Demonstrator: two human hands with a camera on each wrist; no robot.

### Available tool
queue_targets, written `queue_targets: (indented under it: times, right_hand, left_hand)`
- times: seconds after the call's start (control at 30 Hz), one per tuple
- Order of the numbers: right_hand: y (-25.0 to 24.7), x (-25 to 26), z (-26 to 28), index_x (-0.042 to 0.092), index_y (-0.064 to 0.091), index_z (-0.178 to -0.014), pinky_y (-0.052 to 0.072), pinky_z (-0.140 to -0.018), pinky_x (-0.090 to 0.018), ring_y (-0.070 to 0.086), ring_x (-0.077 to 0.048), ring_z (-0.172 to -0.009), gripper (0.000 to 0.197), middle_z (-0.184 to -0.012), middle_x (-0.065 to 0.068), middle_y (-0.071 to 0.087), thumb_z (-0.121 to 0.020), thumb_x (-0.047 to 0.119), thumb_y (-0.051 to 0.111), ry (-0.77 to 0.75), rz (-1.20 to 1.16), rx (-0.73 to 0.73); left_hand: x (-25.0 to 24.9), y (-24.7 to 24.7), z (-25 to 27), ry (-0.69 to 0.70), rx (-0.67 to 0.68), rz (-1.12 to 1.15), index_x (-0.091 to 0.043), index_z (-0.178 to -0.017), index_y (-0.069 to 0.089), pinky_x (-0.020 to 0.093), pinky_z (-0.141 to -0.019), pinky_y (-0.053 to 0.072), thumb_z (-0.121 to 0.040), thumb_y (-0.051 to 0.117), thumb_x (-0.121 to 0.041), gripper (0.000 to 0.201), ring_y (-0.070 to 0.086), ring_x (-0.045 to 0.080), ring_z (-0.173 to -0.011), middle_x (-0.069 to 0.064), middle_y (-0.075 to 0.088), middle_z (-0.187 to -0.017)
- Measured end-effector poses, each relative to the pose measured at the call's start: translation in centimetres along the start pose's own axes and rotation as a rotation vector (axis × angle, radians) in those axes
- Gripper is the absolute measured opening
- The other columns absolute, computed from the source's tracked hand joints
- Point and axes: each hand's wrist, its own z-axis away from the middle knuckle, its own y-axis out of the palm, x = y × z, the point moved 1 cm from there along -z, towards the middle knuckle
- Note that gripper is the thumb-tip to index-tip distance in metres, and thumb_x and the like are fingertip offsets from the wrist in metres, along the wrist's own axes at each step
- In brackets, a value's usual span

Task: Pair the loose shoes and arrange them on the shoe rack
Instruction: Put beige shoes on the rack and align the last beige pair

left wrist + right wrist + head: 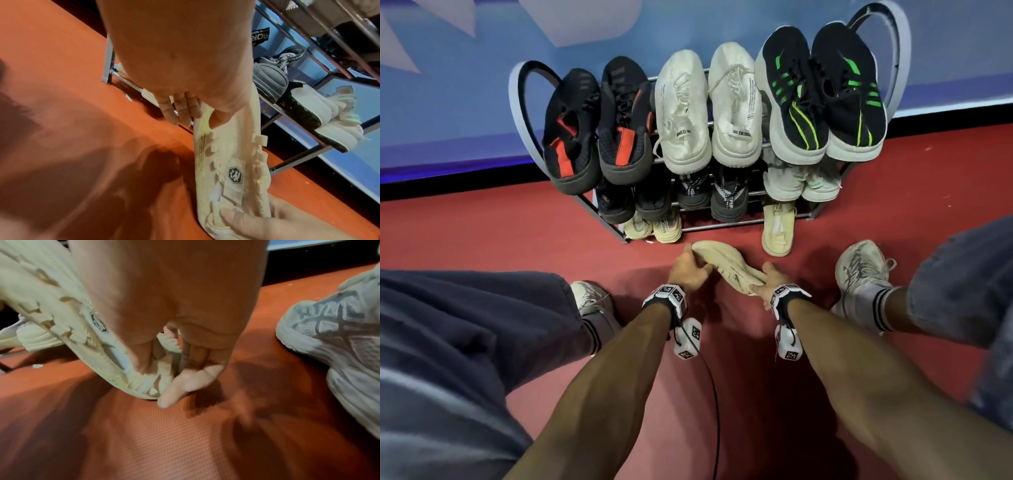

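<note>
Both my hands hold a cream knit shoe point(726, 265) just above the red floor in front of the shoe rack point(606, 219), its ridged sole turned up. My left hand point(693, 265) pinches the toe end, thumb on the upper point(232, 162) and fingers point(179, 112) behind the sole. At the heel end my right hand point(765, 282) grips the shoe, thumb inside the collar point(144, 382). A matching cream shoe point(777, 229) sits at the rack's lowest bar on the right, toe towards me.
The rack's top tier carries a black-red pair point(599, 126), a white pair point(709, 106) and a black-green pair point(822, 92). Lower tiers hold dark shoes, a pale grey pair point(801, 181) and a beige pair point(654, 228). My own grey sneakers point(859, 274) flank my hands.
</note>
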Motion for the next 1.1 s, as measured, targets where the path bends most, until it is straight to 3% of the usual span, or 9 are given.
queue_targets:
  times: [0.17, 0.27, 0.33, 0.53, 0.6, 0.7, 0.87, 1.0, 1.1]
  right_hand:
    - [-0.5, -0.4, 0.4, 0.019, 0.018, -0.155, 0.046, -0.036, -0.020, 0.068, -0.018, -0.048, 0.082, -0.143, -0.012, 0.052, -0.091, 0.021, 0.069, 0.064, -0.234, 0.117]
    - [-0.4, -0.8, 0.9, 0.020, 0.013, -0.155, 0.050, -0.047, -0.021, 0.073, -0.018, -0.059, 0.078, -0.116, -0.023, 0.069, -0.095, 0.030, 0.063, 0.126, -0.289, 0.276]
    - [0.1, -0.6, 2.1, 0.012, 0.031, -0.148, 0.052, -0.060, -0.023, 0.076, -0.021, -0.080, 0.063, -0.100, -0.017, 0.075, -0.096, 0.035, 0.060, 0.177, -0.319, 0.489]
    - [2.4, 0.1, 4.5, 0.017, 0.057, -0.126, 0.056, -0.072, -0.027, 0.074, -0.023, -0.095, 0.036, -0.101, -0.009, 0.076, -0.093, 0.028, 0.067, 0.167, -0.512, 0.670]
    - [2.9, 0.3, 4.6, 0.020, 0.058, -0.124, 0.055, -0.077, -0.029, 0.074, -0.021, -0.095, 0.033, -0.101, -0.008, 0.077, -0.093, 0.028, 0.068, 0.150, -0.561, 0.654]
    - [3.1, 0.4, 3.7, 0.021, 0.060, -0.120, 0.056, -0.075, -0.028, 0.074, -0.016, -0.087, 0.031, -0.097, -0.006, 0.077, -0.093, 0.033, 0.068, 0.131, -0.623, 0.571]
    - [2.8, 1.6, 1.7, 0.020, 0.062, -0.111, 0.049, -0.056, -0.022, 0.054, -0.005, -0.052, 0.019, -0.084, -0.002, 0.076, -0.095, 0.031, 0.064, 0.155, -0.529, 0.498]
    - [2.7, 2.6, 1.6, 0.014, 0.066, -0.095, 0.037, -0.045, -0.020, 0.039, -0.005, -0.043, 0.017, -0.066, 0.001, 0.065, -0.095, 0.031, 0.064, 0.079, -0.469, 0.506]
    - [3.4, 2.5, 1.6, 0.013, 0.065, -0.098, 0.036, -0.047, -0.022, 0.037, -0.006, -0.043, 0.019, -0.063, 0.002, 0.060, -0.093, 0.032, 0.067, 0.094, -0.473, 0.504]
  left_hand:
    - [-1.5, 1.3, -0.8, 0.141, -0.056, 0.045, -0.022, -0.115, 0.054, 0.042, -0.086, 0.054, -0.080, 0.072, -0.022, 0.039, 0.062, 0.019, -0.088, 0.000, 0.064, -0.099]
    - [-3.0, 1.6, -1.3, 0.285, -0.067, -0.022, -0.027, -0.127, 0.056, 0.038, -0.092, 0.051, -0.078, 0.069, -0.023, 0.051, 0.053, 0.017, -0.092, -0.003, 0.049, -0.105]
    - [-3.7, 2.0, -1.7, 0.337, -0.022, -0.087, -0.030, -0.137, 0.052, 0.035, -0.102, 0.044, -0.076, 0.068, -0.028, 0.063, 0.050, 0.020, -0.107, -0.004, 0.046, -0.113]
    - [-3.6, 3.6, -1.5, 0.180, 0.288, 0.015, -0.048, -0.148, 0.021, 0.041, -0.107, 0.046, -0.084, 0.068, -0.037, 0.080, 0.057, 0.024, -0.120, 0.002, 0.058, -0.137]
    - [-2.3, 3.9, -1.4, 0.086, 0.342, 0.014, -0.040, -0.151, 0.015, 0.042, -0.106, 0.047, -0.082, 0.071, -0.047, 0.089, 0.059, 0.024, -0.120, 0.002, 0.059, -0.137]
    - [0.3, 4.4, -0.9, -0.083, 0.389, 0.039, -0.022, -0.139, 0.045, 0.041, -0.092, 0.057, -0.072, 0.078, -0.064, 0.086, 0.067, 0.023, -0.111, 0.001, 0.069, -0.122]
    - [2.6, 4.0, 0.8, -0.098, 0.481, 0.172, -0.007, -0.129, 0.061, 0.032, -0.088, 0.056, -0.082, 0.082, -0.020, 0.053, 0.069, 0.022, -0.104, 0.011, 0.071, -0.119]
    - [2.9, 3.5, 0.4, -0.183, 0.503, 0.144, 0.012, -0.126, 0.055, 0.016, -0.045, 0.047, -0.089, 0.073, -0.007, 0.045, 0.061, 0.005, -0.051, 0.012, 0.065, -0.080]
    - [3.3, 3.5, 0.0, -0.256, 0.489, 0.172, 0.012, -0.129, 0.051, 0.030, -0.066, 0.058, -0.085, 0.076, -0.004, 0.054, 0.069, 0.019, -0.076, 0.020, 0.068, -0.096]
